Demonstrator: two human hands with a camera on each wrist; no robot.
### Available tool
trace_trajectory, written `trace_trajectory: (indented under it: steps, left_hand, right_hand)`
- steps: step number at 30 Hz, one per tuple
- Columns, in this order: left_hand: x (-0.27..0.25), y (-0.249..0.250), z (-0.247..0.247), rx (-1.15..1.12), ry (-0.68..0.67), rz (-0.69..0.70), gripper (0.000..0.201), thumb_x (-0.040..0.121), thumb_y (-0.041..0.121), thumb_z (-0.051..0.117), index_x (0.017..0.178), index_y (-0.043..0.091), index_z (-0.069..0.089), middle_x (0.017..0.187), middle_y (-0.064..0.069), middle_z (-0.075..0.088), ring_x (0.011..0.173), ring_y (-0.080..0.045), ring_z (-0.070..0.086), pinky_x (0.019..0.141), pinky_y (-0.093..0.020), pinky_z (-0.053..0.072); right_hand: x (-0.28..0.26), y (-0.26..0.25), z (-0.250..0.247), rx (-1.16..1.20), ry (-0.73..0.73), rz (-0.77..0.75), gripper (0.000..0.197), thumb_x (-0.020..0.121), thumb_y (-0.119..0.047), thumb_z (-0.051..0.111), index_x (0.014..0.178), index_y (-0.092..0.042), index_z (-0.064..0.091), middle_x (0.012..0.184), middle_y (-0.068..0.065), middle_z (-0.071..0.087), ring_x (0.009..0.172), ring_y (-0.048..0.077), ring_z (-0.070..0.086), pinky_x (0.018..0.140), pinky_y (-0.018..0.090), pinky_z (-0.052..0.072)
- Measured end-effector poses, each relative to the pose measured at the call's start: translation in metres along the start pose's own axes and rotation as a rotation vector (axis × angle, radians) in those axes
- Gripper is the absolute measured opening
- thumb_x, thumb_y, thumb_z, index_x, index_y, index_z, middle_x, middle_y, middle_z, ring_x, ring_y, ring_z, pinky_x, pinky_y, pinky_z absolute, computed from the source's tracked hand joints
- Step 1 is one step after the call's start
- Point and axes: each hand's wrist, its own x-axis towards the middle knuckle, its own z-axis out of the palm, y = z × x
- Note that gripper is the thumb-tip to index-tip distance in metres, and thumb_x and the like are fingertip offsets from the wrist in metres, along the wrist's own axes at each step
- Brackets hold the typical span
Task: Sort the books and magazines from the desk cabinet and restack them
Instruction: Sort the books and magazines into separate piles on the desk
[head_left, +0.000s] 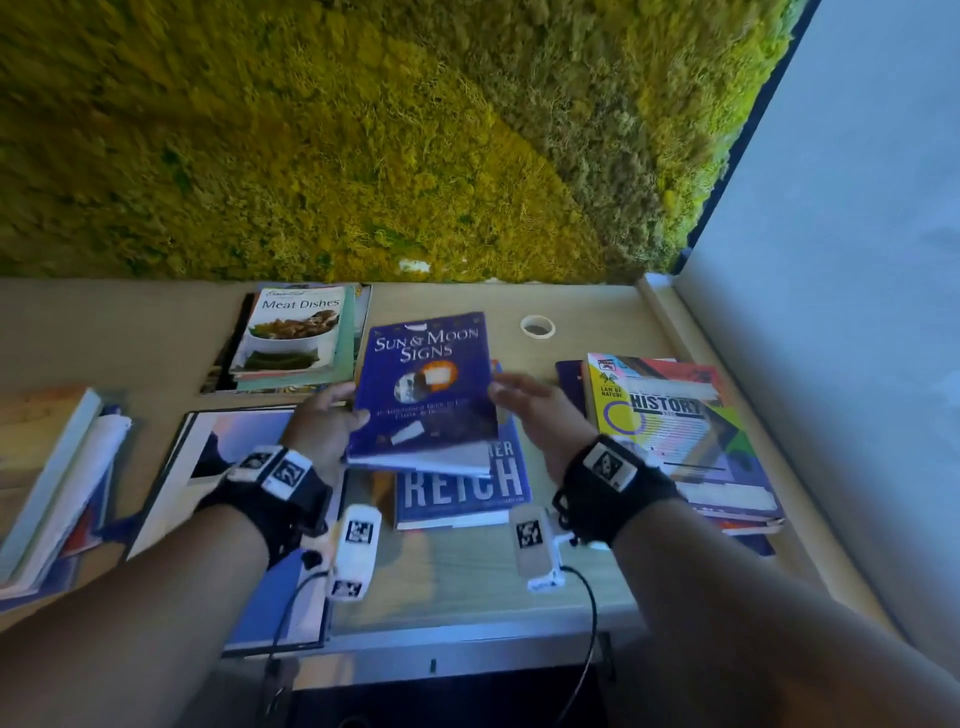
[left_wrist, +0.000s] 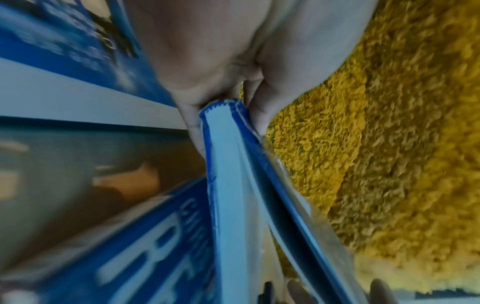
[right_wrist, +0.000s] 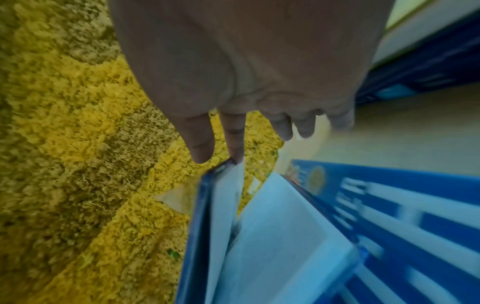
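One hand carries the load: the left hand (head_left: 318, 427) pinches the near left corner of the Sun & Moon Signs book (head_left: 426, 384), thumb on the cover and fingers beneath, as the left wrist view confirms at the book's corner (left_wrist: 223, 115). The right hand (head_left: 540, 415) stands at the book's right edge with its fingers (right_wrist: 235, 139) straight and slightly apart; only a fingertip meets the upper corner, so it steadies and does not grip. The book hangs tilted just above the blue Reich book (head_left: 462, 483), which lies flat on the desk (head_left: 467, 577).

Likely faults from this position:
- Corner pinch only. The far side could sag and the book swing or slip out (the glossy jacket looks slick)
- Loose pages or jacket. Both wrist views show the covers gaping; the block may fan open on release
- Skewed landing. Set down tilted, it may slide off the Reich book toward the History stack (head_left: 675, 415)
- Wrong pile. The Meat Dishes stack (head_left: 296, 338) is near; a misjudged category undoes the sort
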Motion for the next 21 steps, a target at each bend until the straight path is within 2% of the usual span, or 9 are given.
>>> trace_trajectory:
  steps: [2,5,8,10,11,14,16,17,21]
  left_hand:
    - [0.005,0.018,0.002,-0.077,-0.028,0.036,0.046,0.097,0.001,0.06,0.138,0.021,0.055,0.125,-0.015,0.066,0.101,-0.033,0.07,0.076,-0.043,0.06]
    - [0.005,0.035,0.009,-0.143,-0.046,0.029,0.048,0.097,-0.003,0.056,0.142,0.016,0.052,0.113,-0.014,0.068,0.083,-0.027,0.072,0.055,-0.035,0.061]
    - [-0.007,0.022,0.016,-0.129,-0.144,-0.04,0.055,0.096,-0.005,0.055,0.146,0.016,0.046,0.108,-0.013,0.071,0.091,-0.031,0.072,0.078,-0.049,0.06]
    - [-0.02,0.006,0.019,-0.021,-0.216,-0.029,0.059,0.093,-0.006,0.058,0.146,0.017,0.045,0.112,-0.013,0.071,0.098,-0.034,0.071,0.09,-0.055,0.056]
    - [-0.026,-0.003,0.022,0.047,-0.238,-0.003,0.062,0.092,-0.007,0.059,0.147,0.017,0.044,0.115,-0.014,0.071,0.098,-0.032,0.071,0.091,-0.052,0.056]
    - [-0.039,-0.023,0.028,0.146,-0.272,0.065,0.059,0.094,-0.008,0.059,0.148,0.011,0.043,0.115,-0.01,0.067,0.091,-0.018,0.067,0.073,-0.028,0.059]
    - [-0.041,-0.032,0.031,0.179,-0.306,0.101,0.057,0.095,-0.006,0.059,0.146,0.012,0.042,0.115,-0.004,0.063,0.087,-0.006,0.062,0.061,-0.013,0.054]
    - [-0.04,-0.036,0.033,0.214,-0.322,0.11,0.06,0.095,-0.002,0.062,0.147,0.018,0.04,0.12,-0.002,0.063,0.089,-0.006,0.062,0.065,-0.015,0.054]
    - [-0.029,-0.037,0.032,0.411,-0.235,0.162,0.081,0.087,0.024,0.076,0.155,0.022,0.033,0.143,-0.01,0.055,0.12,-0.026,0.059,0.1,-0.043,0.05]
  right_hand:
    - [0.007,-0.021,-0.002,0.0,0.039,-0.04,0.049,0.081,-0.053,0.07,0.123,-0.027,0.07,0.119,0.0,0.072,0.112,0.016,0.066,0.089,0.033,0.051]
    - [0.004,-0.032,-0.005,-0.044,0.086,0.001,0.043,0.095,-0.046,0.064,0.129,-0.02,0.064,0.106,-0.001,0.064,0.082,0.008,0.056,0.064,0.026,0.04]
    - [0.001,-0.012,-0.002,-0.077,0.098,0.098,0.045,0.099,-0.034,0.063,0.139,-0.014,0.053,0.115,0.007,0.062,0.085,0.012,0.056,0.062,0.023,0.04]
    - [0.0,0.006,0.003,-0.096,0.127,0.127,0.04,0.097,-0.026,0.067,0.131,-0.008,0.057,0.098,0.007,0.065,0.073,0.014,0.058,0.062,0.019,0.047]
    - [0.001,0.016,0.004,-0.123,0.161,0.139,0.04,0.095,-0.026,0.07,0.129,-0.007,0.06,0.094,0.007,0.066,0.072,0.018,0.059,0.064,0.023,0.048]
    - [-0.002,0.038,0.001,-0.209,0.249,0.154,0.056,0.086,-0.034,0.079,0.133,-0.013,0.058,0.111,0.011,0.069,0.094,0.029,0.068,0.083,0.039,0.057]
    - [-0.007,0.044,0.004,-0.283,0.247,0.156,0.065,0.084,-0.037,0.08,0.139,-0.015,0.052,0.124,0.011,0.067,0.11,0.031,0.066,0.095,0.044,0.055]
    - [-0.008,0.044,0.006,-0.313,0.231,0.145,0.065,0.085,-0.037,0.079,0.139,-0.015,0.051,0.125,0.009,0.067,0.112,0.031,0.066,0.098,0.044,0.054]
    - [-0.016,0.039,0.02,-0.245,0.106,0.127,0.066,0.086,-0.037,0.078,0.142,-0.017,0.05,0.127,0.008,0.068,0.113,0.03,0.067,0.1,0.048,0.054]
